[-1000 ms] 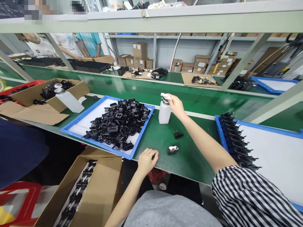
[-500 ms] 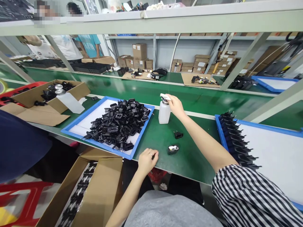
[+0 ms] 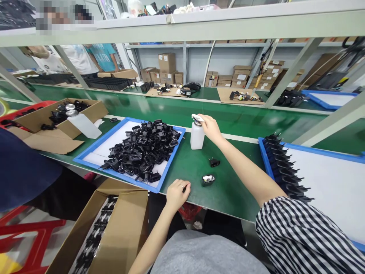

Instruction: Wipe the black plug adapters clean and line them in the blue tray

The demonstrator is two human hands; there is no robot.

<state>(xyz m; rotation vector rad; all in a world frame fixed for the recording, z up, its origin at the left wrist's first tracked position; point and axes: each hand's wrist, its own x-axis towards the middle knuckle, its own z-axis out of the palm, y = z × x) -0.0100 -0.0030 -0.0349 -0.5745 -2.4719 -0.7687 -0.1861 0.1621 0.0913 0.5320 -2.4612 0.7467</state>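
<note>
My right hand pinches a small white cloth and presses it on the metal top of a translucent white dispenser bottle, which stands upright on the green table. My left hand rests at the table's front edge, fingers curled closed, a ring on one of them; nothing shows in it. Between the hands lie a black plug part with two pins and an open black charger housing with white and yellow components inside.
Left of me a blue-rimmed tray holds a heap of black plug housings. Another blue-rimmed tray at right has a row of black plugs. A second bottle leans by a carton. A box stands below the edge.
My right hand with the white cloth has shifted very slightly on the bottle's top. My left hand stays where it was, and the plug parts lie unmoved.
</note>
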